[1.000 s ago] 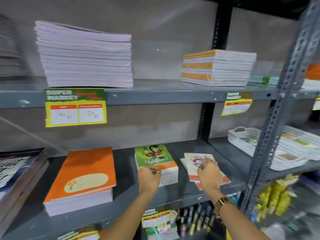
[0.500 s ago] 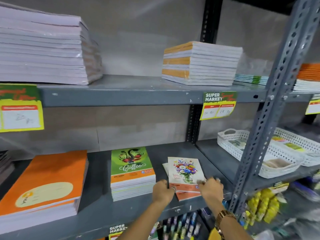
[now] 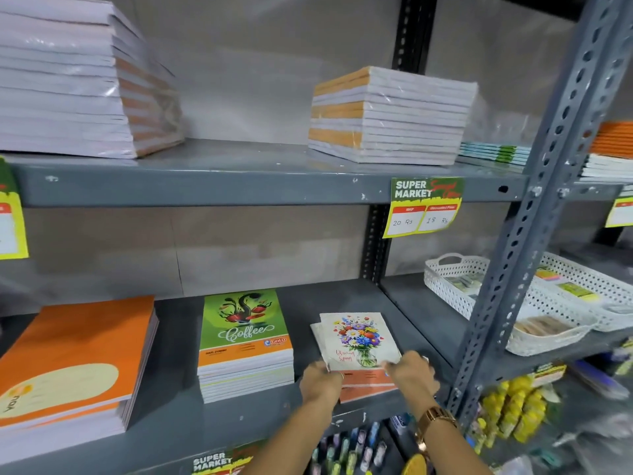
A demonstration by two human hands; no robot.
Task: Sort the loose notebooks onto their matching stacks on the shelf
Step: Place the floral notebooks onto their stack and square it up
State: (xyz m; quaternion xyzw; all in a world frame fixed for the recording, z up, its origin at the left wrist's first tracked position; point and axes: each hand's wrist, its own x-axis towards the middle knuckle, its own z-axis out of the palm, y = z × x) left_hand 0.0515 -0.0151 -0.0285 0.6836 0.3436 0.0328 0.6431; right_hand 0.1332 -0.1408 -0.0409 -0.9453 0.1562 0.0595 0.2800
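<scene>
A few flower-cover notebooks [image 3: 358,339] lie loosely fanned on the lower grey shelf [image 3: 171,406], right of centre. My left hand [image 3: 322,380] grips their near left corner and my right hand [image 3: 412,371], with a gold watch on the wrist, grips the near right corner. Just left stands a neat stack of green "Coffee" notebooks [image 3: 245,341]. Further left is a stack of large orange notebooks [image 3: 75,358].
The upper shelf holds a tall wrapped white stack [image 3: 75,84], a smaller orange-and-white stack [image 3: 390,118] and thin green-edged books [image 3: 493,154]. White plastic baskets [image 3: 455,275] sit at right behind a perforated upright post [image 3: 534,214]. Pens hang below.
My left hand left the Coffee stack and joined the right hand on the flower notebooks. The view shifted right and closer.
</scene>
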